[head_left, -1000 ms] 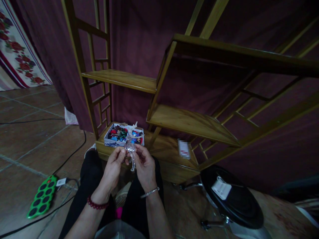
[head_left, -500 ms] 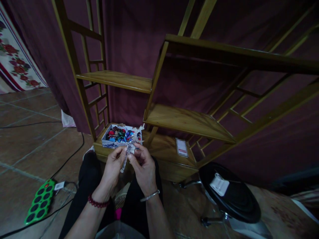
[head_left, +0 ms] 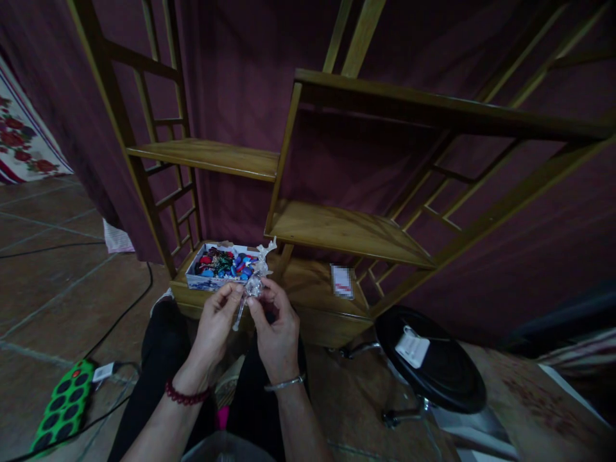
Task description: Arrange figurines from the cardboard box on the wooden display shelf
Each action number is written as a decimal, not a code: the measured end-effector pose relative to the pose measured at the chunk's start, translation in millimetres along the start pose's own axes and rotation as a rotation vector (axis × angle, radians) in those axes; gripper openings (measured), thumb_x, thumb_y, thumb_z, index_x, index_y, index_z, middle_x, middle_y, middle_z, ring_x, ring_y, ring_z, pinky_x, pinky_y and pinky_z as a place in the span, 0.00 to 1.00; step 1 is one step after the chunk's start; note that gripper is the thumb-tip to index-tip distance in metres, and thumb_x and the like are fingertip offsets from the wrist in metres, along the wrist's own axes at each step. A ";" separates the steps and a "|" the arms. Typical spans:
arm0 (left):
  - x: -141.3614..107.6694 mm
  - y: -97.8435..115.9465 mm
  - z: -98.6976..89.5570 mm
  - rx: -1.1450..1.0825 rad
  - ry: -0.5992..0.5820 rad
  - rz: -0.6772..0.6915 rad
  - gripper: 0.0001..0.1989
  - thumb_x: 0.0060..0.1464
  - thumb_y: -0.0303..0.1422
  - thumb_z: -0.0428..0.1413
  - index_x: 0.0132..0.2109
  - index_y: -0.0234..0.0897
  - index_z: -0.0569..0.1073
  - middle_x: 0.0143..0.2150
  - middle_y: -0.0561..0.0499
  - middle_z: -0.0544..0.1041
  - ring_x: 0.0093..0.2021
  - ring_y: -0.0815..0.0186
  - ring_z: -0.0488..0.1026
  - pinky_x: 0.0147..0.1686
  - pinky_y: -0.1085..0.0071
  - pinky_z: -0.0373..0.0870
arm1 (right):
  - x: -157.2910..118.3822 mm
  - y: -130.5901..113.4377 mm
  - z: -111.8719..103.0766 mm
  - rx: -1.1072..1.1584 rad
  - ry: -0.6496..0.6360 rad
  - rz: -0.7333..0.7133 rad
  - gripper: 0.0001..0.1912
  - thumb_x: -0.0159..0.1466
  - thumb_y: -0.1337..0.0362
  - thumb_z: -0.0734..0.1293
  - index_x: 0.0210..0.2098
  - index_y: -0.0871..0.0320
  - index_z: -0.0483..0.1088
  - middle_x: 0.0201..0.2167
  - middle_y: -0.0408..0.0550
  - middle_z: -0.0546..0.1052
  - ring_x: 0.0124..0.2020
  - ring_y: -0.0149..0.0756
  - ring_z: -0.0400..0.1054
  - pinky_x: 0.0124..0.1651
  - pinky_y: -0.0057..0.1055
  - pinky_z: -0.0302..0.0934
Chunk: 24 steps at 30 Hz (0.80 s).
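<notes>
Between my hands is a clear, glassy deer figurine point(head_left: 255, 287), with branching antler-like tips pointing up and away from me and a thin leg-like part hanging below. My left hand point(head_left: 216, 324), under a dark red bead bracelet, pinches its left side by the thin part. On the other side my right hand point(head_left: 276, 327), with a silver bangle at the wrist, grips the rounded body between thumb and fingers. Just beyond them stands a shallow white box point(head_left: 199, 282) holding colourful beads and trinkets point(head_left: 226, 262); the figurine's upper part overlaps the box's right end in view.
The box rests on the low base of a wooden shelf unit point(head_left: 337, 234). A small white card point(head_left: 342, 282) lies on that base. To the right, a black round stool point(head_left: 433, 369) carries a white device point(head_left: 412, 347). A green power strip point(head_left: 63, 405) and cables lie on the left floor.
My view has swung slightly right, so the surroundings sit further left. The figurine stands out more, its antlers now more plainly seen. Both hands keep their hold.
</notes>
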State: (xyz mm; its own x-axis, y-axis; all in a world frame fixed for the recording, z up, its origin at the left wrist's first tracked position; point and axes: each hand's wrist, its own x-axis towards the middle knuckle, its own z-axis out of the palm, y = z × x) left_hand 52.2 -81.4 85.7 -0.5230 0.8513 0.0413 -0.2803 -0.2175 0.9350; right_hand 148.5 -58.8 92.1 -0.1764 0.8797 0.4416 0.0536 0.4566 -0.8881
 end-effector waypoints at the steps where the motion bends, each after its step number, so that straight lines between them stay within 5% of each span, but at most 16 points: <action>1: -1.1 0.1 0.3 -0.009 -0.013 -0.008 0.10 0.45 0.38 0.57 0.29 0.34 0.71 0.27 0.53 0.72 0.28 0.72 0.66 0.30 0.78 0.63 | 0.5 0.4 -0.9 -0.015 0.005 -0.008 0.17 0.57 0.65 0.63 0.47 0.56 0.65 0.36 0.47 0.75 0.35 0.32 0.69 0.37 0.28 0.65; 7: -10.2 8.7 6.9 0.039 -0.062 0.031 0.12 0.46 0.40 0.56 0.36 0.36 0.73 0.35 0.49 0.75 0.38 0.64 0.69 0.42 0.70 0.64 | 2.3 1.2 -6.7 -0.080 0.049 -0.059 0.17 0.57 0.65 0.63 0.47 0.56 0.66 0.36 0.47 0.75 0.35 0.32 0.69 0.37 0.28 0.65; 14: -11.2 13.4 9.2 0.268 -0.066 0.191 0.07 0.44 0.36 0.58 0.29 0.37 0.74 0.38 0.48 0.73 0.44 0.63 0.67 0.47 0.70 0.61 | -0.1 -0.1 -11.6 -0.153 0.056 -0.080 0.16 0.58 0.66 0.62 0.47 0.55 0.66 0.39 0.47 0.74 0.37 0.33 0.69 0.40 0.29 0.64; 24: -19.6 19.4 11.8 0.297 -0.078 0.117 0.10 0.43 0.36 0.58 0.34 0.37 0.73 0.34 0.50 0.74 0.37 0.65 0.69 0.39 0.72 0.65 | -2.4 -3.7 -14.1 -0.204 0.080 -0.118 0.17 0.58 0.66 0.61 0.48 0.54 0.65 0.39 0.47 0.74 0.37 0.34 0.69 0.40 0.30 0.64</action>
State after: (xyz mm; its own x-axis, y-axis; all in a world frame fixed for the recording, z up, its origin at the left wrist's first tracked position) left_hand 66.5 -96.6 107.2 -0.4712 0.8654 0.1708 0.0310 -0.1773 0.9837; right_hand 162.5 -60.7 96.2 -0.1155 0.8227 0.5565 0.2359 0.5670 -0.7892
